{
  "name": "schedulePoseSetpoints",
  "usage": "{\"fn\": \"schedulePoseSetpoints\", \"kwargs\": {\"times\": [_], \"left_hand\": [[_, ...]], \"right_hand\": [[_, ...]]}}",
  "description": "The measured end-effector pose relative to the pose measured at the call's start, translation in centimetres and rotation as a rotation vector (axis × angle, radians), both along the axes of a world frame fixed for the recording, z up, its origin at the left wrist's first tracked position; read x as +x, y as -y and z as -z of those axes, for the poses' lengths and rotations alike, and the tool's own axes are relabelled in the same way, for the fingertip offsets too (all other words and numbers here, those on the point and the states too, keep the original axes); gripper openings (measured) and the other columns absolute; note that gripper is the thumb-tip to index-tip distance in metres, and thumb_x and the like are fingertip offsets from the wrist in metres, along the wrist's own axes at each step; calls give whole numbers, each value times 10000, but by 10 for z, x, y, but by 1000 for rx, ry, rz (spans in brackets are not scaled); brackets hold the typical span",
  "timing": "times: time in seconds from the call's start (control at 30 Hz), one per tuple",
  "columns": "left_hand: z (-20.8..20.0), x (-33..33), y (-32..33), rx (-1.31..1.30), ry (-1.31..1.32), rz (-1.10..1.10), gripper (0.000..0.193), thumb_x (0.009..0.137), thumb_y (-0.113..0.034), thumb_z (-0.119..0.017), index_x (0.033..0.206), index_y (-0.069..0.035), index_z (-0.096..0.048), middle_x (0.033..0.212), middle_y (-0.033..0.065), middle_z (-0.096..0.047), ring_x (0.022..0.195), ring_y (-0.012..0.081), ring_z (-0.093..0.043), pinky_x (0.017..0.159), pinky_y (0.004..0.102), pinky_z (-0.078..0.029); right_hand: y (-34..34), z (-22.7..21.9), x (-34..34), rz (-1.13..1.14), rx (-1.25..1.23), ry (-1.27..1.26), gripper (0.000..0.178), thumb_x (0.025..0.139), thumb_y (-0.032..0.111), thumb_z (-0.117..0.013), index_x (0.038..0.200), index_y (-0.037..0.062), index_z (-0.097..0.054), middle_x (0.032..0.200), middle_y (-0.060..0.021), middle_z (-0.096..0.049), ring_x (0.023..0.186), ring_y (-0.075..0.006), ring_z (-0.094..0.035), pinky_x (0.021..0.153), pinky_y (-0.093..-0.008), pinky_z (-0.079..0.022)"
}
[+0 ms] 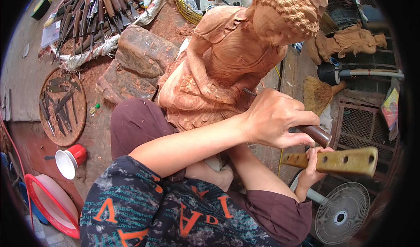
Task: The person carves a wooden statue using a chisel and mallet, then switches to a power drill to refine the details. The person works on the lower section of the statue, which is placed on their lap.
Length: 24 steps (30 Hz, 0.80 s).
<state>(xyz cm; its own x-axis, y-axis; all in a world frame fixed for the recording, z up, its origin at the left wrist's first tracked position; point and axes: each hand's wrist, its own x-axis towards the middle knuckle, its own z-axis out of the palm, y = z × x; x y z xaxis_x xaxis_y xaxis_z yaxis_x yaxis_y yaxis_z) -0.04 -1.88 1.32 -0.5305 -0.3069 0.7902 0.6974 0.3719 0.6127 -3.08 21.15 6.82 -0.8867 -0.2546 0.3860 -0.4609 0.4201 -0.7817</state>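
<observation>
A carved wooden Buddha statue (218, 41) stands in front of me, leaning to the right in the picture. My left hand (275, 120) reaches across and wraps around a carving chisel (317, 134). The dark handle sticks out on the right, while the thin blade points at the statue's lap by its hands; the contact at the tip is partly hidden. Farther right, my right hand (309, 172) grips a wooden mallet (354, 160), a flat yellowish bar with several dark round dents. The mallet lies just below the chisel's handle end. My right forearm is mostly hidden behind the brown trousers.
Many chisels (109, 6) fill a bundle at the upper left. Blades lie on a round board (65, 131). A wooden block (142, 50) flanks the statue. A red-and-white cup (70, 161) stands left; a fan (343, 212), a broom (321, 94) and another carving (350, 41) are right.
</observation>
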Motion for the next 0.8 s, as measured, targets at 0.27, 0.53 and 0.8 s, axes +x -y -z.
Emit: {"fn": "schedulePoseSetpoints", "kwargs": {"times": [0.27, 0.53, 0.8], "left_hand": [[-1, 3, 1, 15, 17, -9, 333, 739, -411, -724, 946, -157, -664, 584, 26, -475, 507, 215, -546, 415, 339, -388], [-1, 2, 0, 27, 21, -29, 337, 733, -433, -724, 939, -172, -666, 567, 23, -454, 490, 217, -536, 406, 346, -380], [-3, 1, 3, 38, 13, -32, 344, 724, -432, -730, 935, -170, -662, 577, 22, -465, 492, 219, -534, 410, 346, -372]], "right_hand": [[0, -35, -17, -123, 173, -83, 242, 854, -17, -577, 1057, -5, -445, 975, -80, -500, 830, -142, -541, 788, -298, -477], [31, -51, -23, -161, 287, -213, 194, 842, -24, -578, 988, -4, -452, 876, -68, -482, 829, -156, -499, 786, -283, -404], [19, -48, -24, -183, 394, -248, 247, 811, -46, -577, 1031, -14, -470, 920, -71, -500, 877, -175, -510, 864, -300, -406]]}}
